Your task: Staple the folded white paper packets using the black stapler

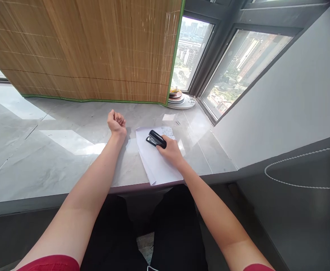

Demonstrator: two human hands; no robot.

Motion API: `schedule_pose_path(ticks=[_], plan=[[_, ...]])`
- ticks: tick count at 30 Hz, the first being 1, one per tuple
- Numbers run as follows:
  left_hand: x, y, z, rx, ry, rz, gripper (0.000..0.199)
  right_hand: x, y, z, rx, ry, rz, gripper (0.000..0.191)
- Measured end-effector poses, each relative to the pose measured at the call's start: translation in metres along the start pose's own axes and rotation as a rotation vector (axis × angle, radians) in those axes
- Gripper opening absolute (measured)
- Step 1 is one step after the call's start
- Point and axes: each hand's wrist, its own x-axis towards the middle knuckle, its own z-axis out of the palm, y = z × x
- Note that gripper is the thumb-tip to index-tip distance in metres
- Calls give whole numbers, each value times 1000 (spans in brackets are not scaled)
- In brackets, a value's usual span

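A black stapler is gripped at its rear end by my right hand, over white sheets of paper. Its jaw end points left, with the upper arm raised off the base. The sheets lie at the front edge of the grey marble-look ledge, and a printed or written patch shows at their upper right corner. To the left of the paper, my left hand rests on the ledge with its fingers curled into a loose fist. I see nothing in it.
A bamboo blind hangs down to the back of the ledge. Stacked plates stand in the corner by the windows. A small white slip and tiny staple-like strips lie behind the paper. A bead chain hangs at the right.
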Motion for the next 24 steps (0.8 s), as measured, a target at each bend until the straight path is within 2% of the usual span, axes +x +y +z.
schedule_pose_path(ticks=[3,7,9,12,13,15,18,22,24], plan=[[-1,0,1,-1,8,-5,59,-5,21,-33,-69,78,49,10],[0,-1,2,8,8,-27,58,-5,44,-73,-11,78,63,30],[1,-1,1,9,10,-34,57,0,56,-92,29,161,44,37],[2,-1,-1,-11,13,-29,56,9,82,-117,-199,377,182,51],[2,0,-1,-13,16,-28,57,11,92,-122,-333,378,254,52],[2,0,-2,1,26,-30,58,12,109,-127,-586,287,349,49],[2,1,-2,14,33,-30,58,12,123,-122,-794,167,372,43],[3,0,-3,-19,31,-25,55,12,124,-116,-841,176,362,43],[3,-1,-3,-29,30,-24,55,14,123,-116,-821,222,330,42]])
